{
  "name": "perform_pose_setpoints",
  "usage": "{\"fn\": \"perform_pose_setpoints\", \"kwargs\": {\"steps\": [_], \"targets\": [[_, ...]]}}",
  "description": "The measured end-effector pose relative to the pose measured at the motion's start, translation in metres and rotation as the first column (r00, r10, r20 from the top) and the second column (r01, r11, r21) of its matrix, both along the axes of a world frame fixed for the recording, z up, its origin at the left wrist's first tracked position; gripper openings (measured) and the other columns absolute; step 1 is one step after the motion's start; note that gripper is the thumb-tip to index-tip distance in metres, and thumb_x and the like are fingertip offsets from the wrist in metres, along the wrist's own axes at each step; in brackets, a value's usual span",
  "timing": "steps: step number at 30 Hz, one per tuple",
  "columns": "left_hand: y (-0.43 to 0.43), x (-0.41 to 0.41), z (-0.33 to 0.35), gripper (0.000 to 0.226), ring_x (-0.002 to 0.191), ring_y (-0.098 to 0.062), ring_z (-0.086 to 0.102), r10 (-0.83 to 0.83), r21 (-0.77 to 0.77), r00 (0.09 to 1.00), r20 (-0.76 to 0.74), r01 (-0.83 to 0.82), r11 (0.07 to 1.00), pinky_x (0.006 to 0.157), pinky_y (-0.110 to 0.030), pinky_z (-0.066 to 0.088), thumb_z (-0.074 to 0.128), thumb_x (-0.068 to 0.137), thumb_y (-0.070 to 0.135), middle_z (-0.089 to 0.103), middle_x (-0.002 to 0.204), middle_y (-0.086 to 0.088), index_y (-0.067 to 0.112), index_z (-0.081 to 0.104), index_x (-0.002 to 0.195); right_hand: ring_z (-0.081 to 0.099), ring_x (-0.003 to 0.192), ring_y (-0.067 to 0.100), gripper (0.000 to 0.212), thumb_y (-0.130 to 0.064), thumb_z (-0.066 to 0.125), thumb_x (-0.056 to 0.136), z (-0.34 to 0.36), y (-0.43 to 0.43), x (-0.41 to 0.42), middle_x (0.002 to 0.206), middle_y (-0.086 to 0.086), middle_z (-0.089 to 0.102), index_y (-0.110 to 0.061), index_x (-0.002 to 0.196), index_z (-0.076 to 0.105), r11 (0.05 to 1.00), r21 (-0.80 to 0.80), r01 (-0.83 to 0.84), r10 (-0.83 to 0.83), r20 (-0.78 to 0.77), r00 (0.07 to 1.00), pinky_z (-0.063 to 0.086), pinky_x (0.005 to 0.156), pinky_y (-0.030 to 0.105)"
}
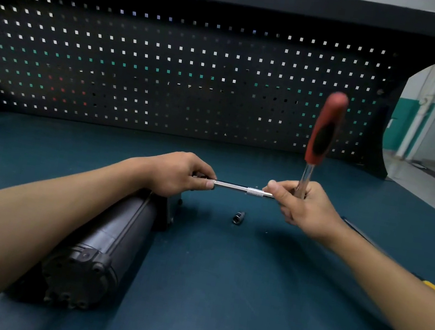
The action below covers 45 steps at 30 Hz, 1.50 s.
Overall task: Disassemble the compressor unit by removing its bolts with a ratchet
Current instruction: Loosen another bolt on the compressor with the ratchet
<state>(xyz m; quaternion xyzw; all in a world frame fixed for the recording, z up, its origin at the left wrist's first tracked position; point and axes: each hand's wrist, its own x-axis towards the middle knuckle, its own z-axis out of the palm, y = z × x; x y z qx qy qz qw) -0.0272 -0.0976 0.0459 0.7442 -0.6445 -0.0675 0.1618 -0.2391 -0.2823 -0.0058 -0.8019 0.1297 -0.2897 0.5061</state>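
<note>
You have one compressor unit [112, 236], one ratchet [325, 131], one extension bar [238, 188] and one loose socket [238, 217]. The compressor unit lies on its side on the blue table [217, 294], under your left forearm. Above its far end your left hand [177, 175] pinches one end of the bar. To the right of the compressor, your right hand [304, 205] is curled around the other end and the ratchet, whose red handle points up. The socket lies right of the compressor, below the bar, and no finger touches it.

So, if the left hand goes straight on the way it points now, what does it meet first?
Probably the right hand, which grips the far end of the same silver knurled metal bar that the left hand holds, together with the red-handled ratchet.
</note>
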Motion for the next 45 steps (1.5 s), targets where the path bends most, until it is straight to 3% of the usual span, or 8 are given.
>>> {"fn": "perform_pose_setpoints", "kwargs": {"steps": [7, 12, 21, 25, 30, 36, 42, 45], "targets": [[-0.001, -0.001, 0.000, 0.013, 0.056, 0.001, 0.043, 0.006, 0.004, 1.000, -0.003, -0.006, 1.000, 0.057, -0.013, 0.034, 0.056, 0.101, 0.036, 0.049, 0.059, 0.019, 0.032, 0.065, 0.093, 0.028, 0.037, 0.010, 0.073, -0.070, 0.065, 0.067, 0.001, 0.012, 0.005, 0.047, -0.005, 0.033, -0.003, 0.098, 0.067, 0.908, 0.393, 0.142, -0.088, -0.152, 0.984, 0.023, 0.037, 0.021], [-0.001, -0.001, 0.000, 0.012, 0.057, 0.002, 0.044, 0.009, 0.003, 1.000, 0.007, -0.009, 1.000, 0.057, -0.012, 0.034, 0.056, 0.100, 0.036, 0.048, 0.065, 0.014, 0.032, 0.066, 0.094, 0.019, 0.035, 0.009, 0.060, -0.070, 0.055, 0.088, 0.009, 0.013, 0.004, 0.047, -0.006, 0.024, -0.012, 0.081, 0.066, 0.787, 0.582, 0.205, 0.004, -0.336, 0.942, 0.015, 0.041, 0.022], [-0.002, -0.002, 0.000, 0.011, 0.059, 0.004, 0.046, 0.016, 0.003, 1.000, 0.022, -0.016, 1.000, 0.058, -0.011, 0.034, 0.057, 0.100, 0.037, 0.050, 0.066, 0.015, 0.034, 0.064, 0.093, 0.022, 0.029, 0.003, 0.055, -0.061, 0.054, 0.093, 0.017, 0.007, 0.001, 0.041, -0.012, 0.025, -0.008, 0.087, 0.066, 0.557, 0.808, 0.194, 0.193, -0.353, 0.916, 0.019, 0.035, 0.016], [-0.002, -0.002, -0.001, 0.011, 0.059, 0.005, 0.047, 0.020, -0.001, 0.999, 0.025, -0.020, 1.000, 0.058, -0.010, 0.034, 0.057, 0.100, 0.036, 0.050, 0.065, 0.016, 0.034, 0.065, 0.093, 0.023, 0.028, 0.003, 0.047, -0.053, 0.056, 0.094, 0.016, 0.005, 0.002, 0.042, -0.012, 0.026, -0.009, 0.082, 0.063, 0.543, 0.815, 0.204, 0.203, -0.363, 0.910, 0.018, 0.035, 0.015], [-0.002, 0.000, -0.002, 0.012, 0.059, 0.001, 0.045, 0.034, -0.009, 0.999, 0.014, -0.034, 0.999, 0.057, -0.013, 0.034, 0.057, 0.100, 0.038, 0.050, 0.067, 0.014, 0.033, 0.066, 0.094, 0.021, 0.031, 0.007, 0.034, -0.048, 0.056, 0.095, 0.013, 0.008, 0.004, 0.045, -0.008, 0.027, -0.016, 0.083, 0.052, 0.729, 0.646, 0.227, 0.063, -0.394, 0.917, 0.017, 0.036, 0.017], [-0.002, 0.002, -0.003, 0.012, 0.063, -0.002, 0.045, 0.040, -0.005, 0.999, 0.014, -0.040, 0.999, 0.058, -0.014, 0.035, 0.057, 0.100, 0.038, 0.053, 0.074, 0.012, 0.028, 0.064, 0.097, 0.037, 0.041, 0.012, 0.034, -0.039, 0.071, 0.092, 0.009, 0.008, 0.001, 0.051, -0.001, 0.039, -0.018, 0.067, 0.060, 0.972, 0.178, 0.152, -0.124, -0.159, 0.980, 0.027, 0.038, 0.020], [-0.003, 0.004, -0.004, 0.015, 0.070, -0.008, 0.051, 0.053, 0.011, 0.998, -0.023, -0.053, 0.999, 0.064, -0.017, 0.040, 0.051, 0.102, 0.039, 0.062, 0.081, 0.008, 0.030, 0.062, 0.097, 0.036, 0.050, 0.019, 0.028, -0.044, 0.071, 0.089, -0.001, 0.002, -0.006, 0.054, 0.008, 0.044, -0.020, 0.074, 0.073, 0.988, -0.151, 0.038, -0.053, -0.100, 0.994, 0.029, 0.048, 0.030], [-0.003, 0.005, -0.005, 0.016, 0.070, -0.008, 0.050, 0.053, 0.009, 0.998, -0.031, -0.052, 0.999, 0.064, -0.017, 0.040, 0.049, 0.103, 0.039, 0.062, 0.082, 0.006, 0.031, 0.061, 0.097, 0.047, 0.055, 0.013, 0.021, -0.048, 0.073, 0.085, -0.008, -0.006, -0.006, 0.060, 0.001, 0.056, -0.029, 0.078, 0.075, 0.934, -0.352, 0.059, -0.078, -0.040, 0.996, 0.039, 0.055, 0.030]]}}
